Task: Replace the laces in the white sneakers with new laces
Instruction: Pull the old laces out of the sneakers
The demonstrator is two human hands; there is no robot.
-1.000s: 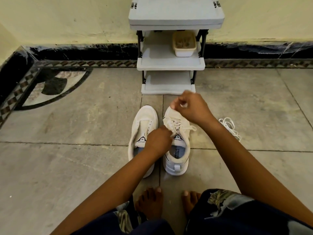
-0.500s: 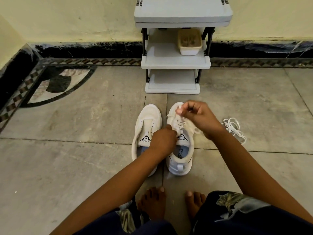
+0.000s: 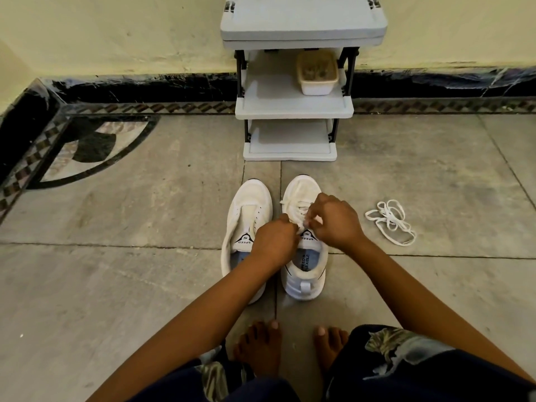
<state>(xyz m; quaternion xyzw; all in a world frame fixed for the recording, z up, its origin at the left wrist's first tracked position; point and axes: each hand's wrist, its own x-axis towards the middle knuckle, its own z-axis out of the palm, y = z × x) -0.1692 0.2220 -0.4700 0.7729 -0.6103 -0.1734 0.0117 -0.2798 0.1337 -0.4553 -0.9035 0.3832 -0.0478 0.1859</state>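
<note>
While two white mesh sneakers stood side by side on the grey stone floor tiles (image 3: 145, 285), the left hand (image 3: 274, 242) and the right hand (image 3: 333, 221) met over the right-hand sneaker (image 3: 301, 187). The fingers of both were curled, pinching its flat white lace (image 3: 293, 206) just above the tongue. The left-hand sneaker (image 3: 246, 216) lay with tongue and eyelets exposed. A loose tangle of white lace (image 3: 390, 221) lay on the floor, apart to the right. On the middle shelf of the grey plastic three-tier rack (image 3: 293, 107) sat a cream rectangular plastic tub (image 3: 317, 85), which held something brownish, too blurred to name.
</note>
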